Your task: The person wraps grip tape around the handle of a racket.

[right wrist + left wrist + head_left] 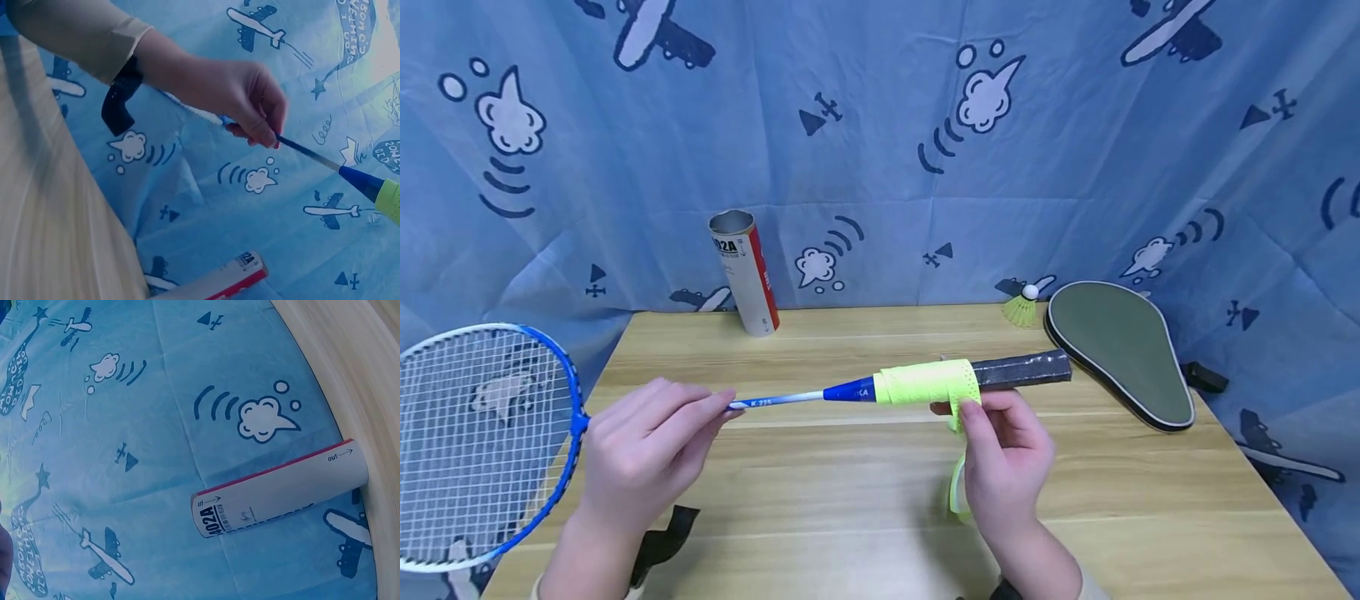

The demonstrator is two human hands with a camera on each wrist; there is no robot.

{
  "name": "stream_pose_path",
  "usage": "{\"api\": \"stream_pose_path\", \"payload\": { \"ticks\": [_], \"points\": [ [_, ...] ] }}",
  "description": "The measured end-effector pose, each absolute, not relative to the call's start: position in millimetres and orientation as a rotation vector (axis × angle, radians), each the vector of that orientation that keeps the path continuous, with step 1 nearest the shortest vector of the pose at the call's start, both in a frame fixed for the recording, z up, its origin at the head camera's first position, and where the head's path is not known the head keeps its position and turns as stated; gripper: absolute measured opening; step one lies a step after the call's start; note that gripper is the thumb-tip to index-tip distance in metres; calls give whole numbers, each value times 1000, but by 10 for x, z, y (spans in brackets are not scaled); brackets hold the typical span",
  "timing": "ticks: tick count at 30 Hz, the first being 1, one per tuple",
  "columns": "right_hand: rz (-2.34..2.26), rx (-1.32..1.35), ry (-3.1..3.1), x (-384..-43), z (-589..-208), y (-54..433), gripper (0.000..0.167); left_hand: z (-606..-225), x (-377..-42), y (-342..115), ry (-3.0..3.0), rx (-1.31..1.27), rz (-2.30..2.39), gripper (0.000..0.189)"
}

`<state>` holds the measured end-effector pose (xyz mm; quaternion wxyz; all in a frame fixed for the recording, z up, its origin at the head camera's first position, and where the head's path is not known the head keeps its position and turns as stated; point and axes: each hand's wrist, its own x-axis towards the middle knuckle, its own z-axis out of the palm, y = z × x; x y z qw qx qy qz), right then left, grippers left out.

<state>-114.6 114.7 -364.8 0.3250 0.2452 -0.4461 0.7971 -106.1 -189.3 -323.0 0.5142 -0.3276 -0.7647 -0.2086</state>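
Note:
A blue and white badminton racket [790, 398] is held level above the table, its strung head out to the left. My left hand [643, 446] grips the shaft near the head; the right wrist view also shows this left hand [240, 100] with fingers curled round the shaft. Neon yellow-green grip tape [917, 383] covers the front part of the handle, and the dark bare handle end [1022, 369] sticks out to the right. My right hand [1007, 454] pinches the tape between thumb and fingers just under the handle. A loose tail of tape [957, 492] hangs beside that hand.
A shuttlecock tube [745, 275] stands open-topped at the table's back left. At the back right are a yellow shuttlecock [1021, 307] and a dark green paddle case [1116, 350]. A patterned blue curtain [880, 150] hangs behind the wooden table [820, 517].

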Motion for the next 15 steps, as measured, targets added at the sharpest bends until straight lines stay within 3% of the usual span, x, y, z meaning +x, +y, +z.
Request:
{"api": "stream_pose_path", "payload": {
  "ticks": [15],
  "points": [
    [2102, 555, -1176, -1178, -3677, 1135, 15, -3247, -1096, -1918, -1890, -800, -449, 39]
  ]
}}
